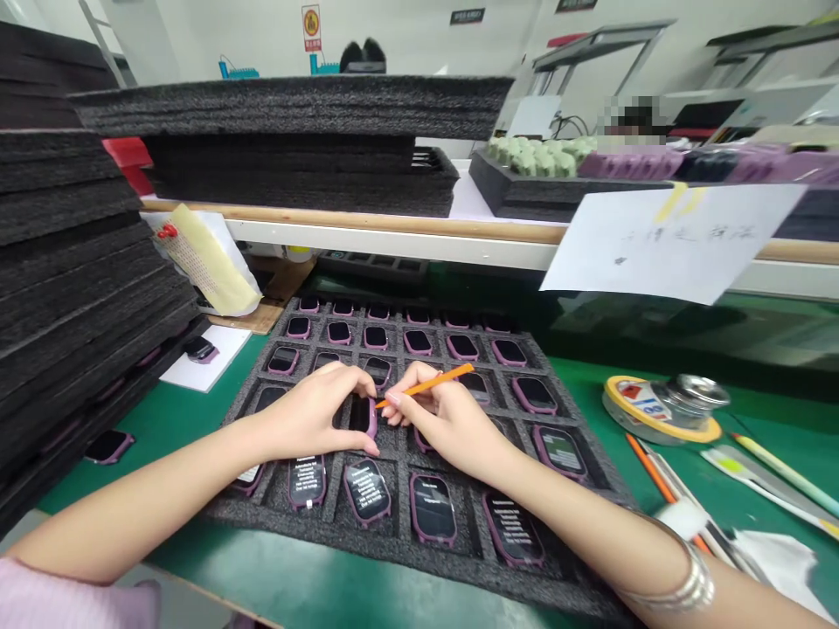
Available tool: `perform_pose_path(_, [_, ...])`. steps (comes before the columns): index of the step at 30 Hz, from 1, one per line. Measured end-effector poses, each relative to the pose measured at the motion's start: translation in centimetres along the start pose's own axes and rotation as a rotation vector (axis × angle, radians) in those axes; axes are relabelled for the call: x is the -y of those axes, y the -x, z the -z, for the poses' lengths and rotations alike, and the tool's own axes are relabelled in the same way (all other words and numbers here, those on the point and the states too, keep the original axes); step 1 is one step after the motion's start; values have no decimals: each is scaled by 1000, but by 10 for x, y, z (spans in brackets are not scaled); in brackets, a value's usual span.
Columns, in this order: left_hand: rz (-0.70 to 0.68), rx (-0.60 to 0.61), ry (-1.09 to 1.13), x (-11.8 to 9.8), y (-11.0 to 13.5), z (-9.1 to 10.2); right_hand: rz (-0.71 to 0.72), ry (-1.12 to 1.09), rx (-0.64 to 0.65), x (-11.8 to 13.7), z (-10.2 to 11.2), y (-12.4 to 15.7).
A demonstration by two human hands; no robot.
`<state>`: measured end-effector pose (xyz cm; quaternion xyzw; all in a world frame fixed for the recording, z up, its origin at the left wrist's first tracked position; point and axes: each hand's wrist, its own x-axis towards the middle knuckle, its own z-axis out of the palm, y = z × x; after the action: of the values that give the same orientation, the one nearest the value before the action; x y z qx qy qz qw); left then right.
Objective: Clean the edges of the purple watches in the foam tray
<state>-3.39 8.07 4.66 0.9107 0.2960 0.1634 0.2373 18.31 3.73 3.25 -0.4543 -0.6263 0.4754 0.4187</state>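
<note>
A black foam tray lies on the green mat, its pockets filled with several purple-cased smartwatch bodies. My left hand pinches one watch body, holding it on edge above the tray's middle. My right hand grips a thin orange stick, its tip pointing left and touching that watch. Watches in the near row show white text on dark screens.
Tall stacks of black foam sheets stand on the left, more on the shelf above. A tape roll with a metal weight and pens lie right. A paper sheet hangs off the shelf. Loose watches lie left.
</note>
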Motion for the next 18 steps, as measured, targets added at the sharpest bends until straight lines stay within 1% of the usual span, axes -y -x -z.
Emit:
perform_pose_path(2, [19,28,-26,-6,-5,2,-7,4,-22,10,10,2])
perform_pose_path(4, [-9,53,-65,-15,-11,4,-6,2,-71,20,26,7])
perform_pose_path(7, [-120,83,-108,-30,-24,-3,-4,-1,-172,25,50,16])
perform_pose_path(9, [-213,104,-156,-37,-34,-14,-10,3,-225,19,60,22])
perform_pose_path(11, [-292,114,-214,-40,-44,-28,-14,2,-260,7,64,27])
perform_pose_path(14, [-303,81,-229,-40,-52,-42,-10,-3,-287,-8,63,33])
perform_pose_path(16, [-294,55,-241,-39,-50,-41,-6,-2,-286,-13,61,36])
perform_pose_path(18, [-306,35,-264,-38,-44,-36,1,-1,-270,-13,59,38])
